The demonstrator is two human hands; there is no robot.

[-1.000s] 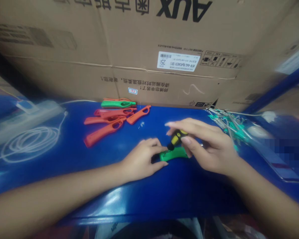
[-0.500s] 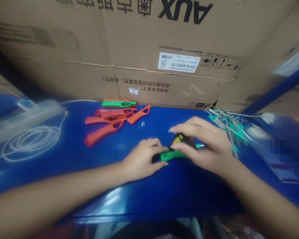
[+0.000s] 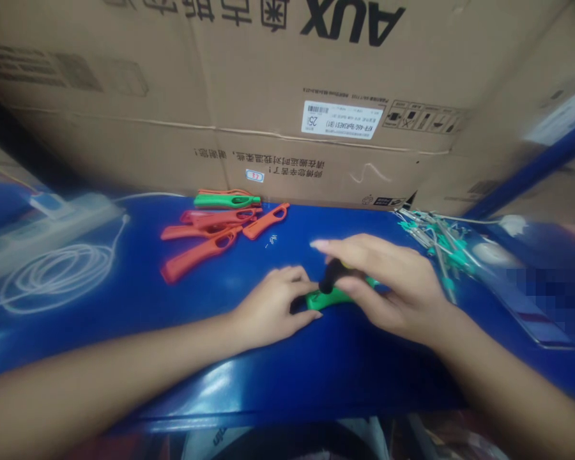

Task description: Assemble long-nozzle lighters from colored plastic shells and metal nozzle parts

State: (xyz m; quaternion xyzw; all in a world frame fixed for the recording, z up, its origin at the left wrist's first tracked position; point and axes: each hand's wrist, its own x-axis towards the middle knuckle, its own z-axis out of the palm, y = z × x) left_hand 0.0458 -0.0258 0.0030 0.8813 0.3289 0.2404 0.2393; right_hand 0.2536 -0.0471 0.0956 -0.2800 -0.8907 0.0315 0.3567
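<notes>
My left hand [image 3: 273,305] presses on the blue table, its thumb and fingers closed on the end of a green lighter casing [image 3: 329,298]. Above that casing, my right hand [image 3: 400,281] grips a short black and yellow screwdriver [image 3: 333,273] between thumb and fingers. The screwdriver's tip is hidden, so I cannot tell if it touches the casing. Part of the green casing lies out of sight under my right hand. Several tiny silver pieces [image 3: 272,241], probably screws, lie just beyond my left hand.
Several red and orange lighter casings [image 3: 199,255] lie at the left back, with a green one [image 3: 220,201] behind. Metal rods with green parts [image 3: 453,249] are heaped at the right, near a phone [image 3: 531,313]. A coiled white cable [image 3: 57,281] lies left. A cardboard box [image 3: 172,83] stands behind.
My right hand has tilted and turned the screwdriver, so its black end now shows more and the yellow less. My left hand and the green casing stay put.
</notes>
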